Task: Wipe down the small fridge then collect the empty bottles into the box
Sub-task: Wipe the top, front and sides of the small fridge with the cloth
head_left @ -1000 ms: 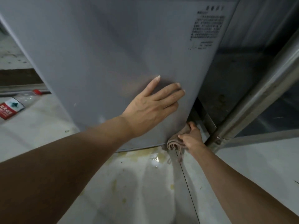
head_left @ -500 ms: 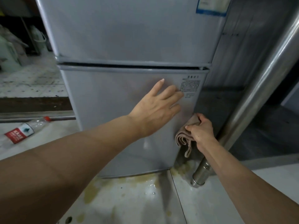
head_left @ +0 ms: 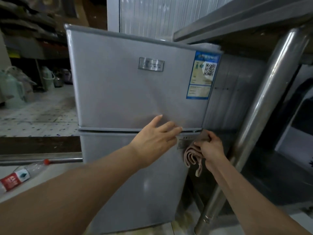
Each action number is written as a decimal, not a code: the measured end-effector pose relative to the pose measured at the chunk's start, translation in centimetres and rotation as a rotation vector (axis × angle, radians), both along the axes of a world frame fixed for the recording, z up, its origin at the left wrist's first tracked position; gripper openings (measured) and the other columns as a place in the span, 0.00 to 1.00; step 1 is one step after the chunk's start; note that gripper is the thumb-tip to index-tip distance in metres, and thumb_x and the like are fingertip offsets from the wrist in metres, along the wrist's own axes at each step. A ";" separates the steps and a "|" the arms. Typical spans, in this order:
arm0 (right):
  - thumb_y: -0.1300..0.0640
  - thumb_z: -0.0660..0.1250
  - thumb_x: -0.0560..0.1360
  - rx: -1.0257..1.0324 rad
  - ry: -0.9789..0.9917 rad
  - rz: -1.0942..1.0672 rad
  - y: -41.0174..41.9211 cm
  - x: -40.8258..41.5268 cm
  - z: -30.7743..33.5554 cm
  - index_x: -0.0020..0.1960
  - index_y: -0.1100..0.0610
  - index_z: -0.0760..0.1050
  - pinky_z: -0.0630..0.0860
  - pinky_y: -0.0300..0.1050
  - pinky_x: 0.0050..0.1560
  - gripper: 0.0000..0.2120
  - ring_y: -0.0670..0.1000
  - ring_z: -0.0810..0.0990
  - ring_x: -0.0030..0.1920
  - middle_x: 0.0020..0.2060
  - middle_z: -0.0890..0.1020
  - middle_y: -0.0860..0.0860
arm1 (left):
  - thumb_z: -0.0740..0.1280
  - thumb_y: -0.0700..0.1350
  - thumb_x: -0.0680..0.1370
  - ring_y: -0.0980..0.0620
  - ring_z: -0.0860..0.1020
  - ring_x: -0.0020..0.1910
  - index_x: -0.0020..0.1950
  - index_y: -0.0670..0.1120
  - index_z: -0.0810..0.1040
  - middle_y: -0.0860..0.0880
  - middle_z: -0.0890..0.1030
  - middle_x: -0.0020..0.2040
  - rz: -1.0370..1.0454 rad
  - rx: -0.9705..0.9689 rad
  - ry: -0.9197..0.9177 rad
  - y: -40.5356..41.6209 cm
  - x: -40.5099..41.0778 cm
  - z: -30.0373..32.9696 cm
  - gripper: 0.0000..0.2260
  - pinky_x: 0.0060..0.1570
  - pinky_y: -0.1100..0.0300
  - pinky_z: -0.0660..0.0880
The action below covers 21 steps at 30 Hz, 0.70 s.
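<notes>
The small grey two-door fridge [head_left: 128,92] stands in front of me, with a blue label at its upper right. My left hand [head_left: 155,138] lies flat and open on its front, across the seam between the two doors. My right hand [head_left: 210,146] grips a folded pinkish-brown cloth [head_left: 192,155] against the fridge's right edge, just below that seam. An empty clear bottle [head_left: 23,173] with a red label and red cap lies on the floor at the lower left.
A thick steel table leg [head_left: 264,106] rises close to the right of the fridge, under a steel tabletop [head_left: 237,19]. Bags and containers [head_left: 15,85] sit on the floor at the far left. The floor by the fridge base shows yellowish stains [head_left: 179,223].
My view has tilted up from the fridge's base to its whole front. My right hand has drawn the cloth up the right edge from the bottom corner. My left hand has slid up to the door seam.
</notes>
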State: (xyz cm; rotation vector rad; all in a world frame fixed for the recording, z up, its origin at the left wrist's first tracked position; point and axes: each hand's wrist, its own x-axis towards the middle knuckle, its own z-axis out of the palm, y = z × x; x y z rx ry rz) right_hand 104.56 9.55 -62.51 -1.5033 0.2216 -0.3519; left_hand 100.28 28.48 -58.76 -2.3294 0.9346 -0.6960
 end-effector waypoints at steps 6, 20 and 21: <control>0.73 0.62 0.74 0.003 0.004 0.009 0.0 0.0 2.0 0.55 0.53 0.73 0.81 0.54 0.44 0.17 0.59 0.82 0.44 0.46 0.81 0.59 | 0.56 0.41 0.79 0.43 0.58 0.70 0.68 0.46 0.65 0.45 0.59 0.73 -0.034 0.021 0.012 -0.5 -0.2 2.5 0.17 0.69 0.39 0.48; 0.66 0.64 0.75 -0.069 -0.118 0.033 -0.3 1.3 11.7 0.49 0.47 0.74 0.75 0.40 0.32 0.13 0.50 0.82 0.39 0.43 0.82 0.51 | 0.66 0.41 0.69 0.40 0.63 0.70 0.66 0.47 0.68 0.41 0.65 0.72 -0.024 -0.187 -0.370 -0.2 0.1 12.9 0.26 0.68 0.39 0.58; 0.66 0.64 0.75 -0.058 -0.141 0.020 -0.1 1.3 12.3 0.48 0.47 0.74 0.75 0.37 0.31 0.14 0.48 0.82 0.39 0.43 0.82 0.50 | 0.62 0.40 0.69 0.39 0.61 0.71 0.67 0.47 0.67 0.41 0.63 0.73 -0.007 -0.225 -0.381 -0.1 0.1 13.9 0.26 0.68 0.38 0.56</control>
